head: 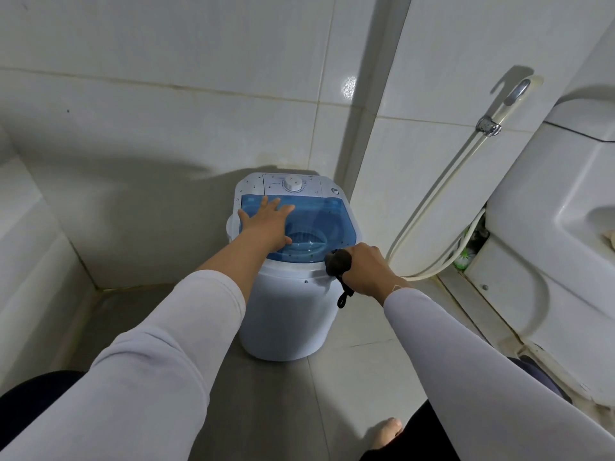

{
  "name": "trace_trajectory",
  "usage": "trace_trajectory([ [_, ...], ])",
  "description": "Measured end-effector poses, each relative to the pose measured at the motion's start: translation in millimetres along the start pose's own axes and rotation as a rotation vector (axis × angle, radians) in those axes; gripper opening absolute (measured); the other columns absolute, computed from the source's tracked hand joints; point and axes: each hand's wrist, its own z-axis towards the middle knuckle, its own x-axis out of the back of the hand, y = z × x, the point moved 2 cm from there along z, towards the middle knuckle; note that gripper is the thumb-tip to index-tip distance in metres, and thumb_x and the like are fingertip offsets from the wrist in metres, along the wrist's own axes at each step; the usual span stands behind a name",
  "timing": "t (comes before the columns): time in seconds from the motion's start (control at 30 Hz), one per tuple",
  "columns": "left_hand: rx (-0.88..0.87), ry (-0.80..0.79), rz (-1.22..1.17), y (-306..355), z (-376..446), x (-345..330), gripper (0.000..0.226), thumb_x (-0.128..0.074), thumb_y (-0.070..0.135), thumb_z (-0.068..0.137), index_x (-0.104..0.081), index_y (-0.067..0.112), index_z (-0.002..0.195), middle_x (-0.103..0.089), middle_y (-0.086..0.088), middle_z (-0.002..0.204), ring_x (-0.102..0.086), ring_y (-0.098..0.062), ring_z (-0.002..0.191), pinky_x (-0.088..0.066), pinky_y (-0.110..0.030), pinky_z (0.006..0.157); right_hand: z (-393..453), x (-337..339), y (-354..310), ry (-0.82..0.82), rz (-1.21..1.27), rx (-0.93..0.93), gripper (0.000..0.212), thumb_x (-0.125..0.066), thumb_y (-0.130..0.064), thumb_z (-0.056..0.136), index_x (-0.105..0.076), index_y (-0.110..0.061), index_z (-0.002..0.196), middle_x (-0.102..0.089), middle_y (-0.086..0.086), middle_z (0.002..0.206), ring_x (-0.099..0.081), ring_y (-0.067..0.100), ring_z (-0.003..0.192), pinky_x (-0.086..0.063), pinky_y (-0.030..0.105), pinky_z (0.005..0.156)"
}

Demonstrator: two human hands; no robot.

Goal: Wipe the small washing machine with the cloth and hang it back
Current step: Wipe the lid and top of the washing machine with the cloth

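The small washing machine (286,314) is a white tub with a clear blue lid (319,214) and a white dial panel at the back. It stands on the floor in the corner of a tiled room. My left hand (266,224) lies flat on the left part of the lid, fingers spread. My right hand (366,271) is closed around a dark bunched cloth (337,262), pressed against the machine's front right rim. A black loop hangs down from the cloth.
A white toilet (549,247) stands at the right. A bidet sprayer (506,104) hangs on the wall beside it, and its hose curves down next to the machine. Tiled walls close in at the left and back. My bare foot (386,434) is on the floor.
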Motion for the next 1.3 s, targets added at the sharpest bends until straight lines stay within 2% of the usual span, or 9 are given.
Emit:
trace_trajectory([
  [0.2,-0.001,0.009,0.000,-1,3,0,0.082,-0.063,0.033,0.088,-0.011,0.030,0.151,0.000,-0.002,0.162,0.009,-0.024,0.148,-0.004,-0.065,0.112,-4,-8,-18,-0.010,-0.022,0.048,0.021,-0.057,-0.003,0.079,-0.066,-0.006,0.098,-0.067,0.015,0.098,-0.063,0.029,0.090,-0.054,0.034,0.077],
  [0.4,0.001,0.024,-0.019,-2,4,-1,0.082,-0.063,0.035,0.088,-0.012,0.030,0.151,-0.001,-0.003,0.162,0.008,-0.023,0.149,-0.005,-0.065,0.112,-8,-16,-36,-0.016,-0.011,0.103,0.017,-0.060,-0.004,0.081,-0.064,-0.005,0.097,-0.062,0.012,0.089,-0.057,0.023,0.081,-0.049,0.028,0.073],
  [0.57,-0.002,0.025,-0.036,-3,4,-2,0.081,-0.063,0.034,0.088,-0.012,0.030,0.151,-0.001,-0.003,0.162,0.009,-0.023,0.148,-0.004,-0.065,0.113,-8,-22,-46,-0.025,-0.015,0.138,0.020,-0.063,-0.006,0.080,-0.063,-0.005,0.100,-0.065,0.016,0.098,-0.061,0.027,0.088,-0.054,0.034,0.081],
  [0.73,-0.006,0.028,-0.060,-5,3,-1,0.081,-0.063,0.035,0.088,-0.012,0.031,0.151,0.000,-0.003,0.162,0.010,-0.023,0.148,-0.004,-0.065,0.113,-9,-28,-56,-0.031,-0.015,0.183,0.021,-0.063,-0.006,0.081,-0.064,-0.006,0.102,-0.067,0.015,0.096,-0.059,0.023,0.083,-0.054,0.034,0.081],
  [0.93,0.021,0.064,-0.135,-9,1,-3,0.083,-0.065,0.037,0.086,-0.014,0.029,0.151,0.000,-0.003,0.162,0.011,-0.022,0.148,-0.002,-0.066,0.112,-13,-36,-66,-0.067,-0.042,0.258,0.026,-0.062,-0.004,0.080,-0.065,-0.009,0.106,-0.067,0.015,0.098,-0.063,0.028,0.090,-0.055,0.037,0.085],
  [1.07,0.079,0.089,-0.207,-13,-6,-5,0.084,-0.063,0.042,0.086,-0.012,0.026,0.151,0.003,-0.003,0.161,0.012,-0.022,0.148,-0.001,-0.067,0.111,-16,-30,-66,-0.135,-0.145,0.356,0.029,-0.061,0.000,0.078,-0.068,-0.010,0.104,-0.068,0.015,0.099,-0.062,0.029,0.091,-0.051,0.033,0.079],
  [1.23,0.103,0.179,-0.283,-17,-22,-6,0.079,-0.054,0.050,0.089,-0.011,0.025,0.151,0.003,0.000,0.162,0.010,-0.020,0.148,-0.005,-0.068,0.110,-15,6,-52,-0.233,-0.138,0.387,0.029,-0.062,-0.002,0.080,-0.067,-0.010,0.107,-0.070,0.011,0.105,-0.061,0.025,0.098,-0.050,0.033,0.091],
  [1.3,0.128,0.254,-0.366,-20,-32,-8,0.080,-0.054,0.052,0.088,-0.011,0.026,0.151,0.001,0.002,0.161,0.009,-0.020,0.149,-0.006,-0.068,0.110,-9,27,-44,-0.235,-0.172,0.381,0.033,-0.061,-0.002,0.080,-0.066,-0.014,0.109,-0.070,0.009,0.106,-0.061,0.022,0.096,-0.049,0.031,0.090],
])
